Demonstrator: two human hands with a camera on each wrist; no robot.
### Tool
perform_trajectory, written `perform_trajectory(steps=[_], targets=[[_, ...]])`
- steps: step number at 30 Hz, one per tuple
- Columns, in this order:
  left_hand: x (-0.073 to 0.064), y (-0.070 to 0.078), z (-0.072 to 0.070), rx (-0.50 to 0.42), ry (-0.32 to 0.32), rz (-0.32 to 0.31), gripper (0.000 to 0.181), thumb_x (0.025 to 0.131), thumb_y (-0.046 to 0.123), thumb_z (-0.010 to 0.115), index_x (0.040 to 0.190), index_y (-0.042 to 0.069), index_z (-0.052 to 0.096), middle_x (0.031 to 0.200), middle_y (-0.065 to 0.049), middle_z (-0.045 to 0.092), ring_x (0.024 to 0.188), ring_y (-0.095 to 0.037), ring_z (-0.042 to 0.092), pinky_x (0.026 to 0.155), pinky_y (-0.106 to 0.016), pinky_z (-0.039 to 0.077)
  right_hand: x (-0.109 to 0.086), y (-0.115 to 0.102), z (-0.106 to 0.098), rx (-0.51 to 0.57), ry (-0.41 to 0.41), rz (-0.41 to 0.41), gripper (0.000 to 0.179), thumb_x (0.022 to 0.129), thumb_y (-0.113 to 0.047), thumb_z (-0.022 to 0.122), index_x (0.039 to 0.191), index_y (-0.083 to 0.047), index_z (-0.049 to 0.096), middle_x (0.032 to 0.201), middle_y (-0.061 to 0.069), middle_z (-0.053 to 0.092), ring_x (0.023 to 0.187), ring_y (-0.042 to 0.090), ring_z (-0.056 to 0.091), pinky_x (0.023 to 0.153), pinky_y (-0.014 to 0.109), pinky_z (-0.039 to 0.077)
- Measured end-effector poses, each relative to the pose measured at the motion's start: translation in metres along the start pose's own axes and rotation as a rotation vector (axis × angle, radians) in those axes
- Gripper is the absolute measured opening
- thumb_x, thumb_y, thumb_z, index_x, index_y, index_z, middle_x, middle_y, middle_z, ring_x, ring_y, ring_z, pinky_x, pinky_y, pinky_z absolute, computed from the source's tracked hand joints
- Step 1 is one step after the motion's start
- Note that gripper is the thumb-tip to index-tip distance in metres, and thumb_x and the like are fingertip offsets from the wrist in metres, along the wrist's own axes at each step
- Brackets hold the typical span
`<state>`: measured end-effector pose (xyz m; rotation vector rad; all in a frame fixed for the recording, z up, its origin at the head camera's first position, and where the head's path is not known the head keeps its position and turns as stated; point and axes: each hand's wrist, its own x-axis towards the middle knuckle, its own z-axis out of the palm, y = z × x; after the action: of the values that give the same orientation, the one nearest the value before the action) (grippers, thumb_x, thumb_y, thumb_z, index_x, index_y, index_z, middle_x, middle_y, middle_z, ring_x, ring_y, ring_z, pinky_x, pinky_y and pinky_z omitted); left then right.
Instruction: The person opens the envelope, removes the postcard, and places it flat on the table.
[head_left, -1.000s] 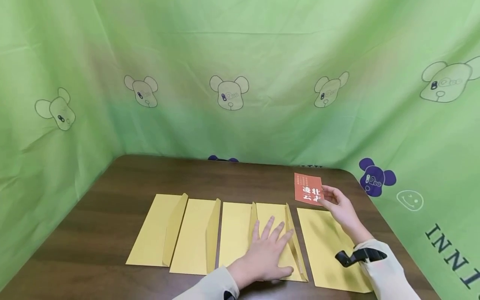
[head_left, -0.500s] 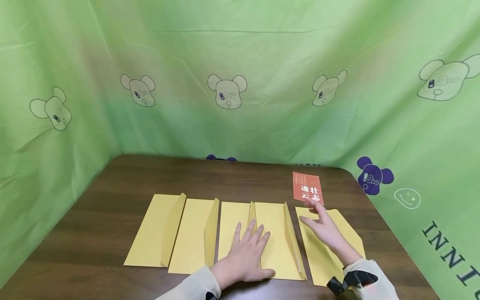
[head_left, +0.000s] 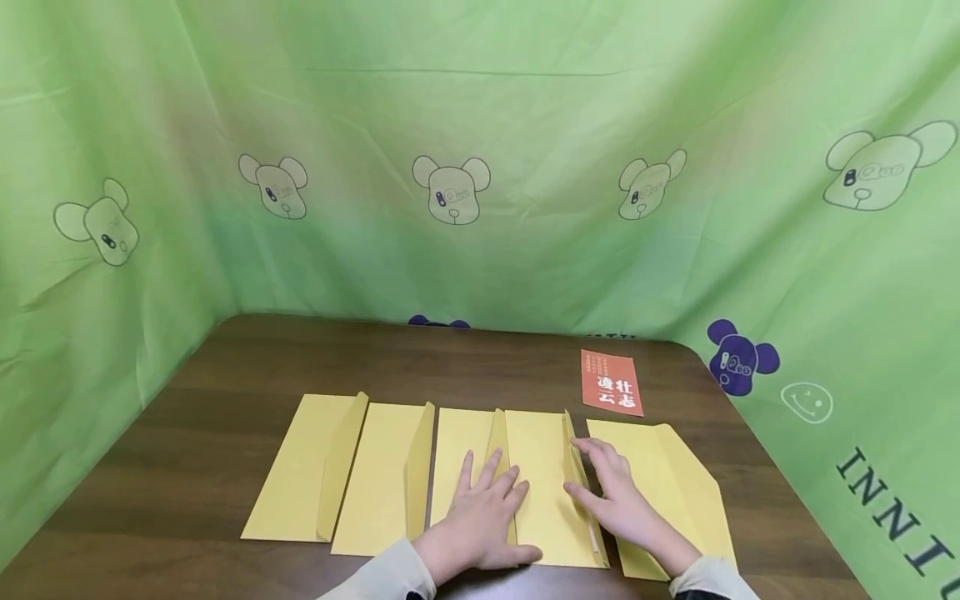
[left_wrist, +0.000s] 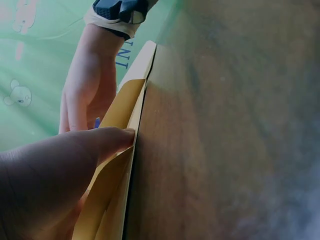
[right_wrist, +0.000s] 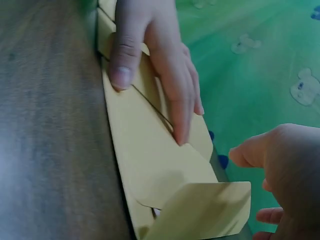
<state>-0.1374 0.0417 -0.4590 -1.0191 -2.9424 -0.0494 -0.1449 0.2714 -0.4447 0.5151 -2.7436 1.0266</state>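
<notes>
"From your head, where's the flap of the fourth envelope?"
"At nine o'clock, just beside your right hand, the nearer one; it runs eleven to five. Your right thumb and fingers stand parted, holding nothing. Your left hand lies spread."
"Left wrist?"
"Your left thumb rests on an envelope."
"Right wrist?"
"A pale sliver shows inside; what, you can't tell."

Five envelopes abreast on table, card behind rightmost.
</notes>
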Motion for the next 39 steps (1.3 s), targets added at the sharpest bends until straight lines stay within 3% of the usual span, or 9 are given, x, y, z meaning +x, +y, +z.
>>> perform_trajectory(steps=[9, 18, 27, 32, 39], targets=[[0.001, 0.001, -0.002, -0.004, -0.038, -0.022, 0.085, 0.083, 0.080, 0.050, 0.147, 0.024, 0.049, 0.154, 0.003, 0.041, 0.148, -0.031, 0.022, 0.115, -0.061, 0.015, -0.005, -0.004, 0.006, -0.114, -0.026, -0.058, 0.051, 0.089, -0.015, 0.071, 0.136, -0.002, 0.055, 0.146, 0.027, 0.041, 0.124, 0.053, 0.037, 0.092, 0.075, 0.031], [-0.001, 0.003, -0.002, -0.010, -0.085, -0.040, 0.085, 0.083, 0.081, 0.048, 0.149, 0.026, 0.047, 0.155, 0.005, 0.039, 0.148, -0.031, 0.023, 0.115, -0.061, 0.014, -0.011, -0.003, 0.010, -0.222, -0.074, -0.102, 0.049, 0.085, -0.016, 0.075, 0.131, -0.011, 0.061, 0.150, 0.021, 0.042, 0.122, 0.051, 0.039, 0.089, 0.074, 0.033], [-0.001, 0.005, -0.005, -0.002, -0.109, -0.039, 0.086, 0.084, 0.081, 0.047, 0.150, 0.027, 0.045, 0.156, 0.005, 0.038, 0.148, -0.031, 0.024, 0.116, -0.060, 0.014, -0.009, -0.003, -0.003, -0.330, -0.074, -0.144, 0.044, 0.082, -0.016, 0.078, 0.124, -0.010, 0.065, 0.143, 0.020, 0.048, 0.122, 0.051, 0.041, 0.083, 0.069, 0.039], [0.002, 0.003, -0.006, -0.007, -0.112, -0.040, 0.086, 0.084, 0.080, 0.047, 0.150, 0.025, 0.045, 0.157, 0.004, 0.036, 0.147, -0.032, 0.024, 0.116, -0.060, 0.012, -0.008, -0.003, -0.009, -0.397, -0.096, -0.135, 0.043, 0.084, -0.014, 0.077, 0.126, -0.010, 0.065, 0.147, 0.020, 0.045, 0.127, 0.051, 0.039, 0.086, 0.067, 0.039], [0.002, 0.005, -0.010, 0.049, -0.118, -0.037, 0.087, 0.082, 0.082, 0.048, 0.149, 0.026, 0.046, 0.156, 0.005, 0.038, 0.147, -0.032, 0.026, 0.117, -0.059, 0.013, -0.013, 0.002, -0.016, -0.454, -0.091, -0.130, 0.046, 0.083, -0.013, 0.078, 0.127, -0.012, 0.064, 0.147, 0.021, 0.044, 0.125, 0.049, 0.041, 0.087, 0.067, 0.040]])
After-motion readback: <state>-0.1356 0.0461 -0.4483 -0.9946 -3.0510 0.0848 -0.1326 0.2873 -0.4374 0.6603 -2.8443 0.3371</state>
